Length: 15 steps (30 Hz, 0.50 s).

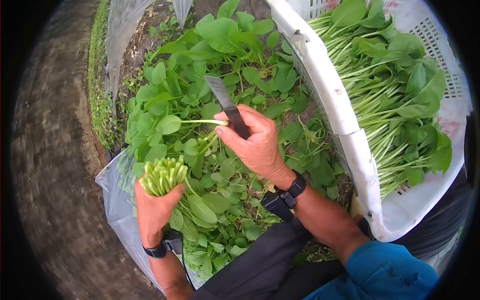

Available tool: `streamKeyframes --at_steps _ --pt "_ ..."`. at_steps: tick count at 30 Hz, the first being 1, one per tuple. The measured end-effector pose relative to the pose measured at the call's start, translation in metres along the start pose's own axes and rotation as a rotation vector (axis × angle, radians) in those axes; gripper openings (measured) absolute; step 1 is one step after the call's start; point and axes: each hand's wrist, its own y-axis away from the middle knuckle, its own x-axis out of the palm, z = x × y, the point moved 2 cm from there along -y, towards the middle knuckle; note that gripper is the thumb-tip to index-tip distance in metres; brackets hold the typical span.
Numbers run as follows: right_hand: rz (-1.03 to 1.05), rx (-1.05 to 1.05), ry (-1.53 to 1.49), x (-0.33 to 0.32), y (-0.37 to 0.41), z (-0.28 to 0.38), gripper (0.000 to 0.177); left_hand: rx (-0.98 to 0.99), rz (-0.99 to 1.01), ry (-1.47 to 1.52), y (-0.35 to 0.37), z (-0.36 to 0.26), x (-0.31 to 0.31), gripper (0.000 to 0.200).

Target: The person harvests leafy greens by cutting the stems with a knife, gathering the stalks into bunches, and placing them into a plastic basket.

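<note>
My left hand is closed around a bunch of leafy greens, its pale cut stem ends facing up and its leaves hanging below. Higher up and to the right, my right hand grips a knife whose flat blade points up and to the left. A single cut stem with a leaf is pinched between the thumb and fingers of that same hand, beside the knife. Growing leafy plants spread beneath and around both hands.
A white plastic basket at the right holds a heap of cut greens, close to my right forearm. Clear plastic sheeting edges the plant bed on the left. Beyond it runs a brown dirt path. My dark-clothed leg is at the bottom.
</note>
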Motion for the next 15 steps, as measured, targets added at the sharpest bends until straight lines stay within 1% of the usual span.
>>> streamKeyframes --at_steps 1,2,3,4,5,6,7,8,9,10,12,13,14,15 --pt "0.001 -0.004 0.0 -0.008 -0.007 0.01 0.019 0.025 0.006 -0.058 0.008 -0.002 -0.003 0.044" --pt "0.218 -0.055 0.035 -0.011 -0.012 0.021 0.019 0.025 0.005 -0.058 0.013 -0.006 -0.002 0.044" --pt "0.434 -0.104 0.07 -0.011 -0.012 0.027 0.02 0.089 -0.055 -0.041 0.02 -0.012 0.001 0.044" --pt "0.424 -0.222 0.021 -0.003 -0.009 0.027 0.021 0.155 -0.114 -0.023 0.024 -0.017 0.002 0.044" --pt "0.455 -0.231 -0.004 0.002 -0.006 0.028 0.02 0.131 -0.065 0.03 0.025 -0.02 0.003 0.047" --pt "0.487 -0.241 -0.03 0.005 -0.004 0.03 0.02 0.133 -0.066 0.032 0.024 -0.022 0.006 0.047" --pt "0.488 -0.245 -0.028 0.005 -0.001 0.034 0.02 0.115 -0.002 0.161 0.02 -0.023 0.012 0.05" --pt "0.522 -0.04 -0.09 0.005 0.002 0.036 0.02 0.096 0.063 0.29 0.019 -0.025 0.017 0.052" --pt "0.552 0.167 -0.151 0.005 0.007 0.037 0.02 0.0 0.085 0.331 0.021 -0.027 0.019 0.057" --pt "0.552 0.165 -0.15 0.006 0.011 0.039 0.02 0.002 0.085 0.332 0.022 -0.024 0.021 0.057" --pt "0.447 0.341 -0.329 0.012 0.019 0.04 0.018 -0.058 0.058 0.367 0.023 -0.008 0.027 0.059" --pt "0.448 0.341 -0.328 0.017 0.024 0.04 0.018 -0.074 0.073 0.386 0.021 0.004 0.029 0.058" --pt "0.365 0.381 -0.331 0.02 0.028 0.035 0.017 -0.073 0.072 0.388 0.02 0.006 0.034 0.058" --pt "0.282 0.419 -0.332 0.023 0.033 0.032 0.016 -0.123 0.065 0.49 0.02 0.006 0.039 0.056"
